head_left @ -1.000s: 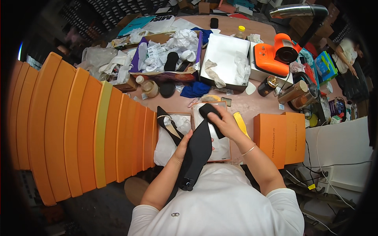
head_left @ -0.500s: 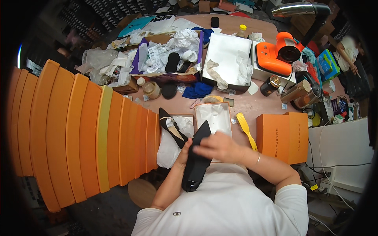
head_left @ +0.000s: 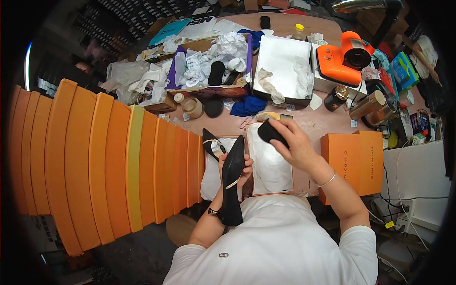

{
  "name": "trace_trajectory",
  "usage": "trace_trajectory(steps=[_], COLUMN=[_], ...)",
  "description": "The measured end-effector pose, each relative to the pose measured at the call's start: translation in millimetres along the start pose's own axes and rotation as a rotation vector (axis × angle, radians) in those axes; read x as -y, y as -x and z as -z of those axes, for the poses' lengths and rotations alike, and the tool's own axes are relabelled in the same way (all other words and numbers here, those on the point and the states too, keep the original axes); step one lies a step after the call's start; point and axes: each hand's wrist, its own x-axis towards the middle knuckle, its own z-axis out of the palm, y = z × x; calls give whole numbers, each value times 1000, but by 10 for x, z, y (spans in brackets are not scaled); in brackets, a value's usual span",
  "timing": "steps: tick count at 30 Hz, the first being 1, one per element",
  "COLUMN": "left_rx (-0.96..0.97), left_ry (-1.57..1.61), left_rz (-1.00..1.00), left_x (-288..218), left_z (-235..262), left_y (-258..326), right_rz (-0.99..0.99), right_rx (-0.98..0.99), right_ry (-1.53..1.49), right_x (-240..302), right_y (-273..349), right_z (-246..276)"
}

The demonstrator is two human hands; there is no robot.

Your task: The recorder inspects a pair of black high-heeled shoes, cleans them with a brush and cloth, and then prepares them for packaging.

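Observation:
My left hand (head_left: 243, 172) is closed around a black pointed shoe (head_left: 232, 166), its toe pointing away from me and its heel end near my wrist. A thin gold, sparkling trim crosses the shoe. My right hand (head_left: 295, 145) grips a rounded black pad (head_left: 272, 132) between thumb and fingers, raised to the right of the shoe and apart from it. Another black pointed shoe (head_left: 209, 144) lies beyond my left hand, in an open box with white paper (head_left: 210, 183). White sheeting lines a second open orange-edged box (head_left: 271, 173), just right of the held shoe.
A long row of orange boxes (head_left: 111, 166) stands at my left. Orange boxes (head_left: 351, 164) are at right. Farther back are a purple box of crumpled paper (head_left: 249, 61), a white-lined box (head_left: 282, 59), an orange machine (head_left: 338, 66), a jar (head_left: 192, 108) and blue cloth (head_left: 248, 106).
My right hand has moved off the shoe, up and to the right, and the black pad now shows in it. The shoe has been turned, bringing the gold trim into sight.

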Motion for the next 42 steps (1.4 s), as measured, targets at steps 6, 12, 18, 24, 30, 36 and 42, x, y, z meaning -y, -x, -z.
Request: trace_trajectory(steps=[6,12,18,24,30,36,42], left_rx=[-159,75,23,-82,-244,-74,-186], left_ry=[-250,-140,-74,-115,-270,-29,-194], left_rz=[-3,48,-48,-166,-265,-526,-511], left_x=[158,206,207,321,122,-616,25], left_z=[132,21,92,321,145,378,-224], left_y=[7,-56,-172,-296,-305,-248,-249], right_rz=[664,47,46,102,173,56,-351], right_rx=[240,36,-3,83,407,521,156], right_ry=[40,310,-159,35,-322,-559,-625], right_x=[514,-604,90,-384,488,573,383], right_y=[223,-12,85,79,493,891,778], right_z=[-410,-33,-169,-350,-226,-93,-435])
